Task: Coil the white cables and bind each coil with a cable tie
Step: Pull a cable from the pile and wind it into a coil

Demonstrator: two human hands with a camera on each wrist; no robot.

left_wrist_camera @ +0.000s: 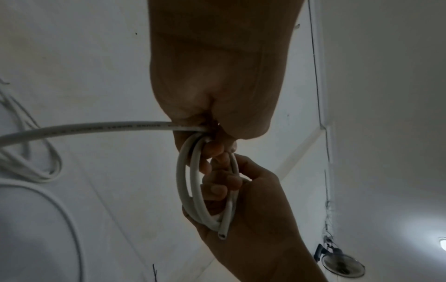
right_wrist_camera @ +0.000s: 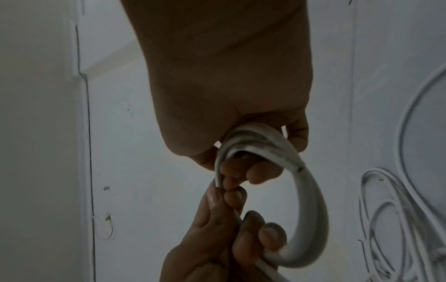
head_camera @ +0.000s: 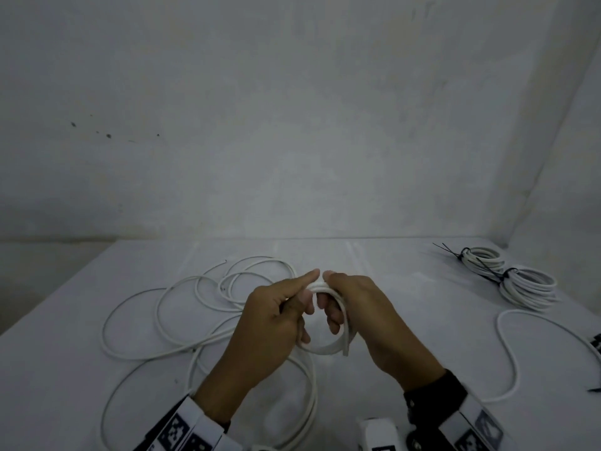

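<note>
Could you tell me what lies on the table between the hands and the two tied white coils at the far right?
In the head view, only bare white table separates the right hand from the tied white cable coils.

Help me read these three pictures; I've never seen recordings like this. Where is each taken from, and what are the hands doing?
No machine here: a person works with bare hands, wearing three cameras. The head view looks down on a white table. The other two look along each wrist towards the fingers. The left hand and right hand both grip a small started coil of white cable; its cut end shows in the left wrist view. The rest of that loose cable sprawls on the table. Far right lie two finished coils, bound with black cable ties.
</note>
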